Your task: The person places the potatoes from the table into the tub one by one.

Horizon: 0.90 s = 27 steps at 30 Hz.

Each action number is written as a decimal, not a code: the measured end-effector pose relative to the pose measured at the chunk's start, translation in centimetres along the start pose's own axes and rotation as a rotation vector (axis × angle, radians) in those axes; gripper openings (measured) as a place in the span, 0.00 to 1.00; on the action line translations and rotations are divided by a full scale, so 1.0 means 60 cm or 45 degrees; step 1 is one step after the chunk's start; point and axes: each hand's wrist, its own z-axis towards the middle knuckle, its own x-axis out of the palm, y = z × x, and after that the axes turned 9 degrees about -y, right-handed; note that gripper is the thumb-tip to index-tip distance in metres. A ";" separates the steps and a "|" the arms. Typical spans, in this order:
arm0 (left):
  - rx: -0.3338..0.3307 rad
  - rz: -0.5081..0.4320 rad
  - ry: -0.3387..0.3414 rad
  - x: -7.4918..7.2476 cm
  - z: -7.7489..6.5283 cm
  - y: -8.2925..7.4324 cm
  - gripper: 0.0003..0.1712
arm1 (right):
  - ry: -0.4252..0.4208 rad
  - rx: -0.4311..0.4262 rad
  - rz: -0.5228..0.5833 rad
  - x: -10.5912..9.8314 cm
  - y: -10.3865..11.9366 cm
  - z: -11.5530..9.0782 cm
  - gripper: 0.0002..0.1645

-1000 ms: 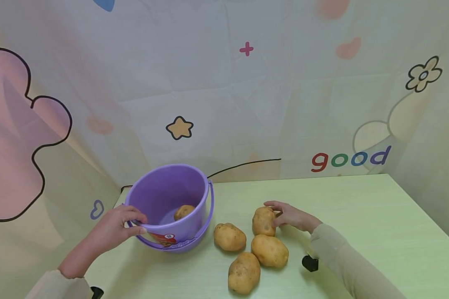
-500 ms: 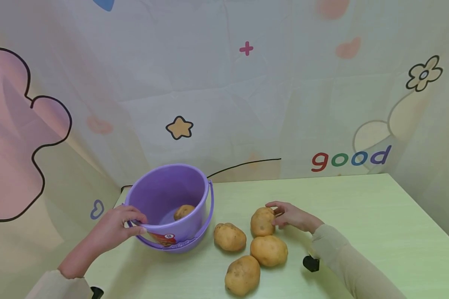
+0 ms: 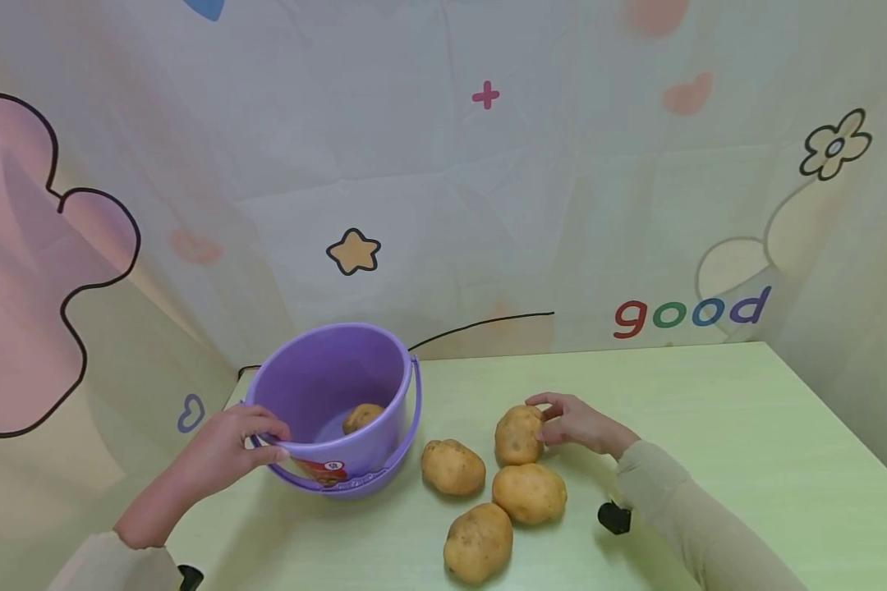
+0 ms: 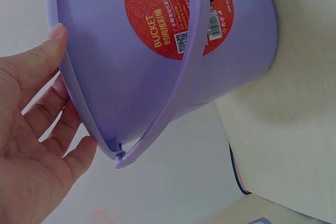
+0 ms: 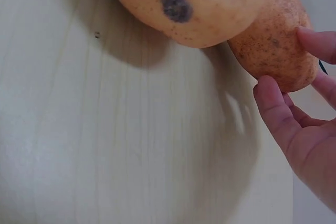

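Observation:
My left hand (image 3: 235,443) pinches the front left rim of a purple bucket (image 3: 333,472), thumb outside and fingers over the edge. In the left wrist view the bucket's red label (image 4: 157,17) and hanging handle (image 4: 181,90) show. One potato (image 3: 362,417) lies inside the bucket. To the right, my right hand (image 3: 580,425) grips a potato (image 3: 516,437) from its right side, fingers and thumb around its end. The right wrist view shows that hand (image 5: 310,145) on the potato's (image 5: 275,43) end, and a nearer potato (image 5: 210,3) with a dark spot.
Three more potatoes lie on the pale green table (image 3: 673,410): one beside the bucket (image 3: 452,468), one touching or nearly touching the gripped potato (image 3: 530,494), and one at the front (image 3: 479,543). A printed cloth (image 3: 443,189) hangs behind the table.
The gripped potato has shifted slightly left with my right hand around it. The front potato has turned and moved a little left. My left hand stays on the bucket rim.

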 end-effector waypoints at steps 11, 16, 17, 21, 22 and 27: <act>0.003 0.001 -0.005 -0.001 0.000 -0.001 0.10 | -0.049 -0.018 -0.012 -0.011 0.015 -0.005 0.35; 0.005 -0.001 -0.013 -0.003 -0.001 -0.004 0.10 | -0.071 -0.033 0.022 -0.017 0.027 -0.008 0.35; 0.007 -0.002 -0.016 -0.003 -0.001 -0.004 0.10 | -0.079 -0.032 0.028 -0.018 0.029 -0.009 0.35; 0.020 -0.003 -0.025 -0.003 -0.001 -0.004 0.10 | -0.089 -0.051 0.047 -0.022 0.037 -0.013 0.36; 0.019 -0.004 -0.023 -0.003 -0.001 -0.004 0.10 | -0.095 -0.052 0.053 -0.023 0.038 -0.014 0.36; -0.001 0.000 -0.004 -0.003 0.000 -0.004 0.10 | -0.127 -0.057 0.069 -0.026 0.042 -0.014 0.36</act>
